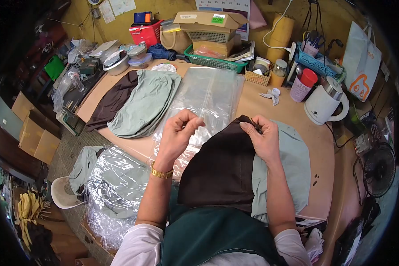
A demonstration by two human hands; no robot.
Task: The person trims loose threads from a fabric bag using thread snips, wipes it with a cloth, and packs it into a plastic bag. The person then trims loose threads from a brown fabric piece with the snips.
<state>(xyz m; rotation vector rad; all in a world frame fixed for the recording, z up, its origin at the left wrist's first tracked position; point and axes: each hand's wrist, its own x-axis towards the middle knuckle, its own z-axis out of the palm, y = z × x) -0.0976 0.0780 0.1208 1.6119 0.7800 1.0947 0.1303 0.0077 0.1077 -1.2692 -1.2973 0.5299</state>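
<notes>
My right hand [265, 138] pinches the top corner of a dark brown cloth piece [217, 166], which hangs down toward my lap with a stitched line on it. A pale green cloth piece [290, 164] lies beside and partly behind the brown one. My left hand [178, 135], a gold watch [162, 172] at its wrist, is raised to the left of the brown cloth. Its thumb and forefinger are pressed together; whatever they hold is too small to make out. Behind it lie flat clear plastic bags [208, 86] on the table.
Stacked brown and pale green cloth pieces [144, 104] lie at the table's back left. A plastic-wrapped bundle [115, 190] rests on a chair at left. A white kettle [323, 102], a pink cup [300, 86] and a green basket [217, 62] line the back. A fan [379, 170] stands right.
</notes>
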